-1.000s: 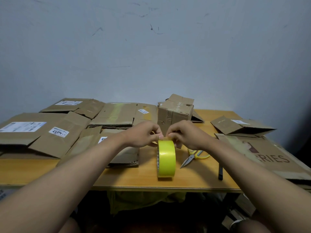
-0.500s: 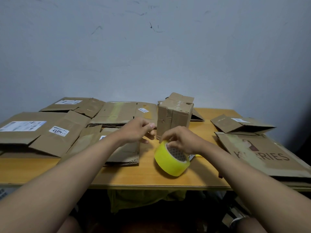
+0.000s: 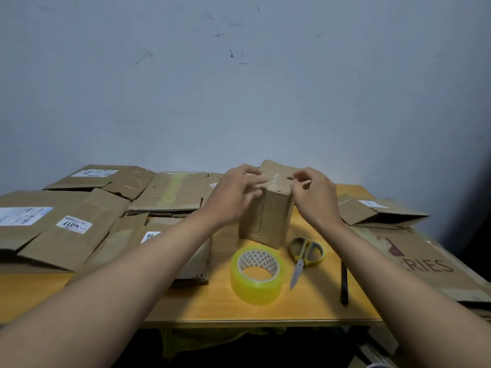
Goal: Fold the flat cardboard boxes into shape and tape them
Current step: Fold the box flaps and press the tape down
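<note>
Table (image 3: 186, 309): the far and left areas carry my backlog, a spread of flattened boxes (image 3: 79, 229) lying overlapped, several with white shipping labels. A further printed flat sheet (image 3: 414, 264) lies along the right edge, with another folded-flat carton (image 3: 377, 213) just beyond it. None of these is erected. I judge that most of the task remains.

Small box (image 3: 265, 219): the only item in formed condition. It stands upright at table centre, just beyond the tape. A vertical seam on its near face appears joined. At least one top flap stands raised at the far side, so I judge the top as not yet closed and not yet taped.

Tape roll (image 3: 257, 274): yellow, lying flat on the table just nearer than the box, free of both hands. No strip is seen drawn from it.

Scissors (image 3: 303, 257): on the table just right of the roll, blades pointing near. A dark pen-like stick (image 3: 344, 282) lies further right.

Left hand (image 3: 236, 192): at the upper left corner of the box, fingers extended over the top edge. Motion blur prevents confirming firm contact.

Right hand (image 3: 313, 193): at the upper right corner, fingers loosely curled at the flap. I cannot tell whether they pinch it.

Status: one box formed, closing in progress, taping pending.
</note>
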